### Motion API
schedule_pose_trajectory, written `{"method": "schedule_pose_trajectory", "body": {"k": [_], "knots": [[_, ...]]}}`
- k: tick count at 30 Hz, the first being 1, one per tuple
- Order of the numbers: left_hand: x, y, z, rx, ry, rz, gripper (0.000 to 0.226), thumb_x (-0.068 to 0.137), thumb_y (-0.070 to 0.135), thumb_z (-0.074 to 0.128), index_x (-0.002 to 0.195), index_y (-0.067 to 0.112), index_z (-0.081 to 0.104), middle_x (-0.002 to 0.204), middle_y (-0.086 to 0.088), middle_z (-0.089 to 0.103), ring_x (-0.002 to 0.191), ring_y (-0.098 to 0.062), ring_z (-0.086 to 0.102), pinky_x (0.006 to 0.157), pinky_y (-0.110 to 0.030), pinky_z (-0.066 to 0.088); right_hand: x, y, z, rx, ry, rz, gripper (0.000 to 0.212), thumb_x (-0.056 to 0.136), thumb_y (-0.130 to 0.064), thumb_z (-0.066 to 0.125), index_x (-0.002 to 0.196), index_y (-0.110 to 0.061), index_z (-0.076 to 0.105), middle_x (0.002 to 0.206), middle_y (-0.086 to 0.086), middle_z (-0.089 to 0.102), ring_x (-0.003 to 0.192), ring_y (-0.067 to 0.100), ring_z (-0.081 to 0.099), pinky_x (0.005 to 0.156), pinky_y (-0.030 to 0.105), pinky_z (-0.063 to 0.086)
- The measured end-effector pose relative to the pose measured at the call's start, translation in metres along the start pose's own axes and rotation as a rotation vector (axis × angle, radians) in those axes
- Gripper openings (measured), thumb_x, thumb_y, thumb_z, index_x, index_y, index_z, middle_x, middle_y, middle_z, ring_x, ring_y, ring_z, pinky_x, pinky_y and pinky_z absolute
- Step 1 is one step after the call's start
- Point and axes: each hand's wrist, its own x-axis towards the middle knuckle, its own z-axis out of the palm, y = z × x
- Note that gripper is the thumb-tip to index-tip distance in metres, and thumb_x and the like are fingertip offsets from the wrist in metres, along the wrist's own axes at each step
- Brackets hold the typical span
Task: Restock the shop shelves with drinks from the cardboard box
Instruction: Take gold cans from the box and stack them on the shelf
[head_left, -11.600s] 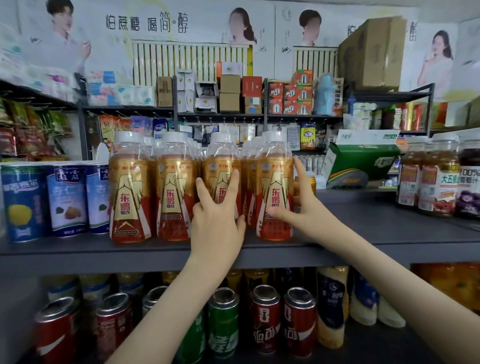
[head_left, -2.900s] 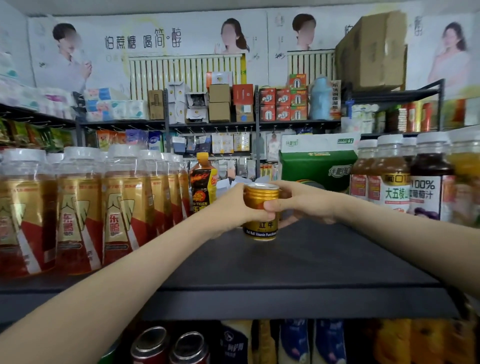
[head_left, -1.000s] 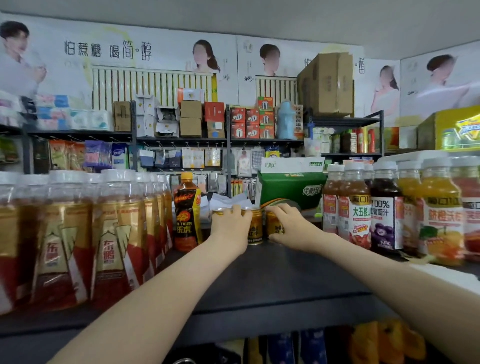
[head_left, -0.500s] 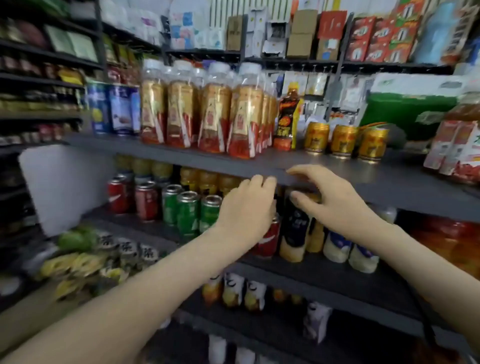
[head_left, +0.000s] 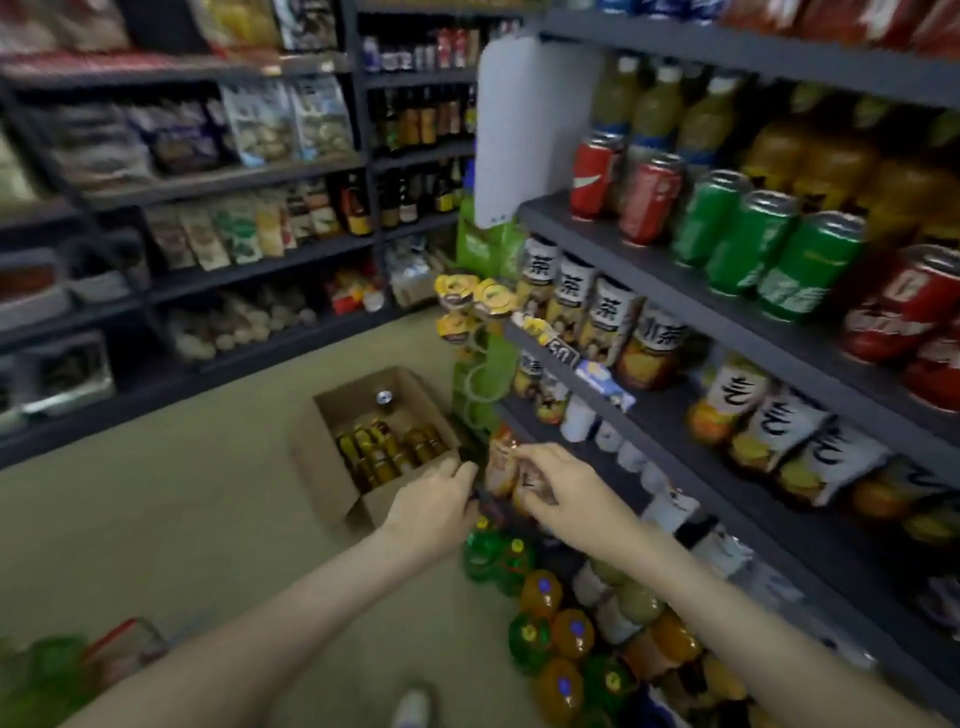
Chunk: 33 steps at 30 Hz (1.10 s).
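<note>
left hand (head_left: 431, 512) loose, empty | right hand (head_left: 563, 493) loose (blurred) | cardboard box (head_left: 322, 457) open beside shelves (head_left: 670, 291) edge, floor (head_left: 182, 519) free leftward

Both forearms stretched forward and down | left hand (head_left: 431, 506) just beside the cardboard box (head_left: 317, 457), fingers loosely curled | right hand (head_left: 566, 499) farther from it, fingers relaxed

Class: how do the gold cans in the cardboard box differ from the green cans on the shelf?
The gold cans sit packed in the cardboard box on the floor; the green cans stand in a row on the shelf. The gold cans are gold and dark; the green cans are green with pale lettering. Both are drink cans.
</note>
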Motion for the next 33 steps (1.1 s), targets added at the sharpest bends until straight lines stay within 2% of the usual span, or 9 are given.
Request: {"method": "schedule_pose_trajectory", "body": {"k": [4, 10, 16, 22, 28, 33], "knots": [[0.008, -0.076, 0.013, -0.071, -0.002, -0.132, 0.046, 0.096, 0.030, 0.041, 0.139, 0.012, 0.038, 0.132, -0.009, 0.048, 0.114, -0.030, 0.054, 0.082, -0.040, 0.049, 0.081, -0.015, 0.053, 0.026, -0.078, 0.009, 0.042, 0.097, -0.023, 0.051, 0.138, -0.020, 0.042, 0.137, -0.003, 0.045, 0.122, 0.014, 0.047, 0.095, 0.027, 0.042], [0.040, -0.204, 0.016, -0.124, -0.060, -0.252, 0.041, 0.097, 0.029, 0.041, 0.136, 0.015, 0.039, 0.128, -0.008, 0.046, 0.113, -0.032, 0.053, 0.083, -0.039, 0.046, 0.213, -0.048, 0.128, 0.047, -0.152, 0.022, 0.045, 0.096, -0.022, 0.052, 0.139, -0.021, 0.041, 0.138, -0.002, 0.044, 0.124, 0.015, 0.046, 0.101, 0.031, 0.041], [0.084, -0.294, -0.003, -0.123, -0.124, -0.269, 0.044, 0.098, 0.028, 0.040, 0.139, 0.014, 0.035, 0.134, -0.009, 0.041, 0.117, -0.031, 0.049, 0.084, -0.036, 0.044, 0.299, -0.058, 0.170, 0.087, -0.192, 0.109, 0.049, 0.095, -0.019, 0.054, 0.141, -0.022, 0.038, 0.140, -0.003, 0.042, 0.123, 0.015, 0.048, 0.095, 0.026, 0.040], [0.149, -0.346, 0.008, -0.170, -0.219, -0.289, 0.051, 0.098, 0.030, 0.041, 0.145, 0.014, 0.026, 0.139, -0.010, 0.035, 0.123, -0.031, 0.043, 0.091, -0.038, 0.043, 0.363, -0.018, 0.187, 0.113, -0.252, 0.267, 0.059, 0.094, -0.015, 0.055, 0.146, -0.026, 0.029, 0.147, 0.002, 0.036, 0.129, 0.019, 0.043, 0.100, 0.030, 0.039], [0.217, -0.400, 0.042, -0.241, -0.321, -0.403, 0.056, 0.097, 0.028, 0.044, 0.147, 0.014, 0.024, 0.145, -0.009, 0.030, 0.128, -0.030, 0.039, 0.100, -0.037, 0.037, 0.441, 0.034, 0.221, 0.124, -0.355, 0.378, 0.064, 0.094, -0.009, 0.055, 0.148, -0.026, 0.024, 0.151, 0.004, 0.031, 0.132, 0.022, 0.041, 0.101, 0.034, 0.041], [0.279, -0.442, 0.082, -0.260, -0.389, -0.485, 0.055, 0.096, 0.027, 0.043, 0.146, 0.017, 0.023, 0.145, -0.007, 0.031, 0.125, -0.027, 0.043, 0.099, -0.035, 0.039, 0.515, 0.084, 0.266, 0.109, -0.458, 0.472, 0.071, 0.091, -0.004, 0.056, 0.150, -0.025, 0.022, 0.151, 0.006, 0.033, 0.129, 0.022, 0.045, 0.101, 0.033, 0.042]]}}
